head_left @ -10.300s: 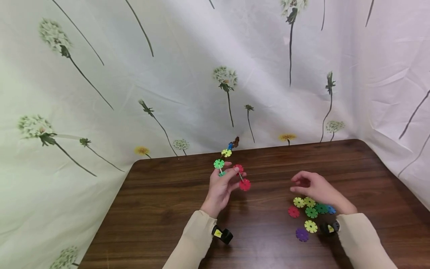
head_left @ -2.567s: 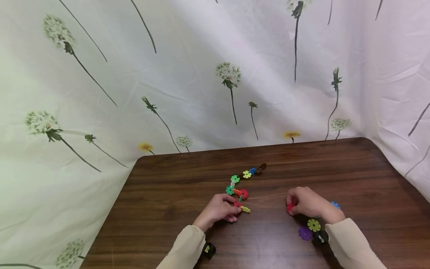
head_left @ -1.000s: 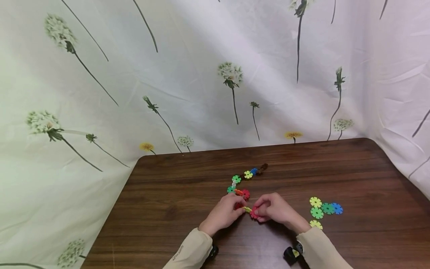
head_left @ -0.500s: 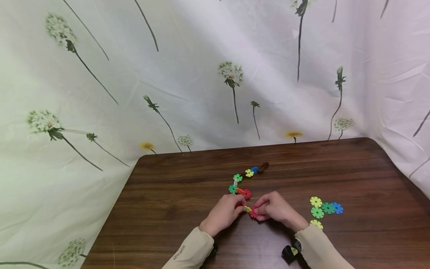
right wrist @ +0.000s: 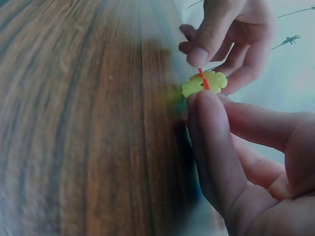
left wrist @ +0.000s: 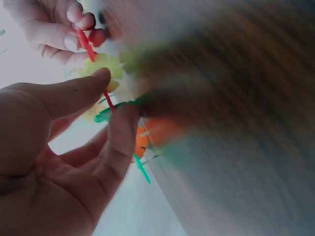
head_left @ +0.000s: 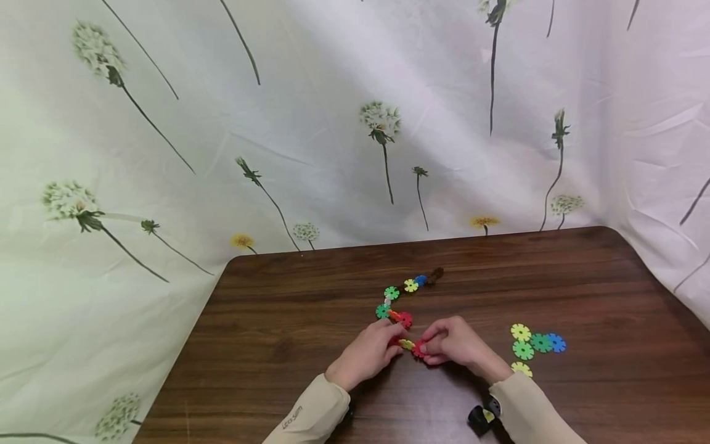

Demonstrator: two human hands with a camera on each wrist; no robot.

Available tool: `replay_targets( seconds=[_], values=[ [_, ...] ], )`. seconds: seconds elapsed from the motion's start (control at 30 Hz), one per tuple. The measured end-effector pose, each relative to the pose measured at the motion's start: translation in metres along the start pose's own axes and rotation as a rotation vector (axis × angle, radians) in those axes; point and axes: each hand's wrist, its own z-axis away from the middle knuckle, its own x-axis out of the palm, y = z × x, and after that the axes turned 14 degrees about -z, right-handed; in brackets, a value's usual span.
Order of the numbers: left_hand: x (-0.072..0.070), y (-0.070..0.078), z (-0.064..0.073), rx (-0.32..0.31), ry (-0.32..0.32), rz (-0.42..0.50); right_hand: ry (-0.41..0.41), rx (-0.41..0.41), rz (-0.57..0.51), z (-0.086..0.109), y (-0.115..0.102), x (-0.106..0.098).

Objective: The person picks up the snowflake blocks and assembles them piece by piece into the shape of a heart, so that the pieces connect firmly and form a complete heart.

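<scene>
My left hand point(head_left: 370, 351) pinches a red interlocking disc point(left wrist: 109, 101) between thumb and fingers, low over the table. A yellow disc point(head_left: 407, 344) is slotted onto it. My right hand point(head_left: 456, 345) pinches another red disc point(head_left: 417, 349), whose edge meets the yellow disc's far side; both red discs look edge-on in the left wrist view. From the left hand the chain curves away over the table through a red disc point(head_left: 405, 319), a green disc point(head_left: 383, 311), a yellow disc point(head_left: 410, 285) and a blue disc point(head_left: 421, 280) to brown discs point(head_left: 436, 275). Fingers partly hide the joints.
Loose discs lie right of my right hand: yellow point(head_left: 520, 332), light green point(head_left: 523, 350), dark green point(head_left: 540, 343), blue point(head_left: 556, 343), and a yellow one partly behind the sleeve. The brown wooden table point(head_left: 266, 320) meets a dandelion-print cloth point(head_left: 310, 154) at its back edge.
The chain, earlier lifted in the left hand, lies on the table. A yellow disc has joined it, and the right hand has brought a red disc leftward from the loose ones. The last second shows little movement.
</scene>
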Motion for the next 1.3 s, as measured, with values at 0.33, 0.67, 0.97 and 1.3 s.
replay_targets(
  seconds=[0.33, 0.67, 0.97, 1.3],
  values=[
    [0.001, 0.004, -0.002, 0.021, 0.061, -0.062, 0.021, -0.014, -0.024, -0.001, 0.001, 0.001],
    [0.000, 0.007, -0.004, 0.012, 0.056, -0.096, 0.028, -0.010, -0.003, -0.004, 0.000, 0.004],
    [-0.001, 0.005, -0.002, -0.026, 0.014, -0.077, 0.033, -0.002, 0.038, -0.003, -0.001, 0.004],
    [-0.001, 0.004, 0.000, -0.064, 0.008, -0.102, 0.078, -0.050, 0.259, 0.000, -0.007, -0.009]
  ],
)
